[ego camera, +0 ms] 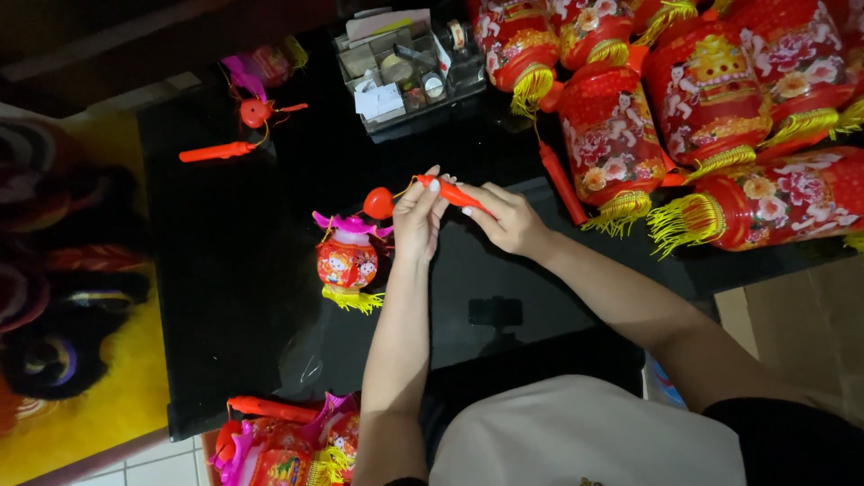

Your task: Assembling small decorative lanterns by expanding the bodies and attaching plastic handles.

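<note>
Over a black table, my left hand and my right hand both grip a thin red handle stick. A red ball sits at the stick's left end by my left fingers. Below the ball hangs a small red lantern with a pink top and a yellow fringe, resting on the table just left of my left hand.
A heap of large red lanterns with yellow tassels fills the right back. A compartment box of small parts stands behind. Another stick and small lantern lie at the far left. More small lanterns sit at the near edge.
</note>
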